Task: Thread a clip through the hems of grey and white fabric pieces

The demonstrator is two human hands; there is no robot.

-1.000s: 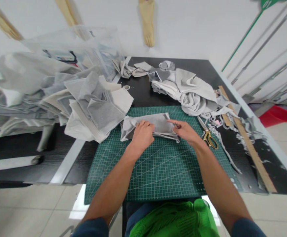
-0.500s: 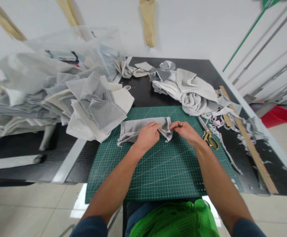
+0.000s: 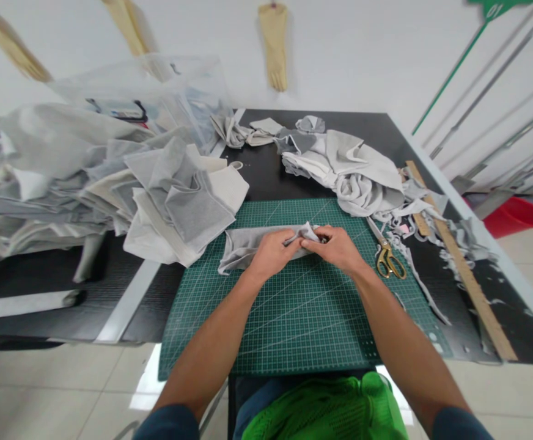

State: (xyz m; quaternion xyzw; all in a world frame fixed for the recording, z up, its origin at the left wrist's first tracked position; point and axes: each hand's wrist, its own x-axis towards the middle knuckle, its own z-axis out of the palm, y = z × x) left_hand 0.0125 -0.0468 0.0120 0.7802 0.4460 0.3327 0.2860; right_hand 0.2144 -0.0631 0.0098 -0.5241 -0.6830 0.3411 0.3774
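A grey piece of fabric (image 3: 241,246) lies across the upper middle of the green cutting mat (image 3: 294,318). My left hand (image 3: 275,249) is closed on the fabric near its right part. At the right end, my right hand (image 3: 333,245) pinches a bunched-up edge of the same piece, and the fingers of both hands almost meet. Part of the cloth is hidden under the hands. Gold-handled scissors (image 3: 388,261) rest on the mat's right edge, a short way right of my right hand.
A big heap of grey and cream cloth (image 3: 193,208) fills the left, before a clear plastic bin (image 3: 193,91). More cloth (image 3: 353,162) is piled behind the mat. A wooden ruler (image 3: 463,263) and fabric scraps (image 3: 470,235) lie right. A red bucket (image 3: 514,219) stands beyond.
My right hand has moved slightly left, close to my left hand. The fabric's right end is now folded and gathered up between the fingers.
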